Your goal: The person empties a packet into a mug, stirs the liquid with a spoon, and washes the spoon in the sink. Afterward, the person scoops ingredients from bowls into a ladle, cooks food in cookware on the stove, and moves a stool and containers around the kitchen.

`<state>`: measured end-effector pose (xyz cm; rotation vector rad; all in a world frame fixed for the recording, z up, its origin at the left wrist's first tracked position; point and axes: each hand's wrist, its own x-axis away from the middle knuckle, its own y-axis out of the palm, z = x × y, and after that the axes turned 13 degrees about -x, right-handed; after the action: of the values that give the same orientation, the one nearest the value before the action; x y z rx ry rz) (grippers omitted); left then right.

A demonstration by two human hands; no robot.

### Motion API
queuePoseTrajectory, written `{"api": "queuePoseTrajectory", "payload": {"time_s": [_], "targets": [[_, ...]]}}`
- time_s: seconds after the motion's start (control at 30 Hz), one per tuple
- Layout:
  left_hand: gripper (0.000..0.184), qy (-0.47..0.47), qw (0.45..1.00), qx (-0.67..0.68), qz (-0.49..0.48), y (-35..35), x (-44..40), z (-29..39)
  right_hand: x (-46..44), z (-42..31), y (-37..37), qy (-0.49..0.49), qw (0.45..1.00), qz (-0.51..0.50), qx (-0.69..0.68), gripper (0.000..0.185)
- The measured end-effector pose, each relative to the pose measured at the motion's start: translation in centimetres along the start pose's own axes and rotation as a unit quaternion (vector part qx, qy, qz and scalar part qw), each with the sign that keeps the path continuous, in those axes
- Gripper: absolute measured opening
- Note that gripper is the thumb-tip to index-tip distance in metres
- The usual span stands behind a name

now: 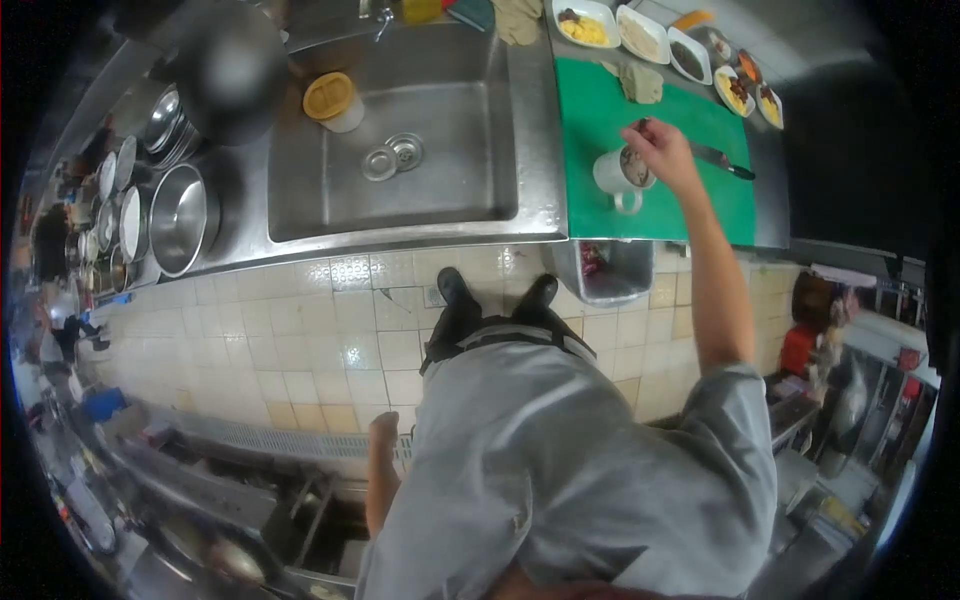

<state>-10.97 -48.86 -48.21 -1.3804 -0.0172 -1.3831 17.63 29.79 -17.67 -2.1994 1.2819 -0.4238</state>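
Note:
Over a white mug [612,174] on the green cutting board [590,100], my right hand [660,152] is closed in a pinch. A small dark end shows at its fingertips, but what it grips is mostly hidden. Inside the mug is something brownish, partly covered by the hand. A knife [722,160] with a black handle lies on the board just right of that hand. A crumpled beige cloth [638,82] rests farther back on the board. My left hand [384,428] hangs low at my side, away from the counter; its fingers are not clear.
Several white dishes of food [690,58] line the back of the counter. Left of the board, a steel sink [300,210] holds a tub with a yellow lid [330,97]. Steel bowls [184,220] stand at far left. A grey bin [625,285] sits below the counter edge.

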Motion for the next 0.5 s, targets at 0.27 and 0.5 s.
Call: {"api": "queuePoseTrajectory", "payload": {"time_s": [0.27,0.5], "targets": [[0.024,-0.056,0.969,0.191,0.15,-6.3,-7.2,-3.1,4.6,-4.6,-2.9,-0.014,0.998,0.054,-0.006,0.025],[0.048,-0.137,0.911,0.375,0.101,-19.6,-9.4,8.3,6.4,-4.0,-3.0,0.065,0.998,0.017,0.001,0.03]]}}
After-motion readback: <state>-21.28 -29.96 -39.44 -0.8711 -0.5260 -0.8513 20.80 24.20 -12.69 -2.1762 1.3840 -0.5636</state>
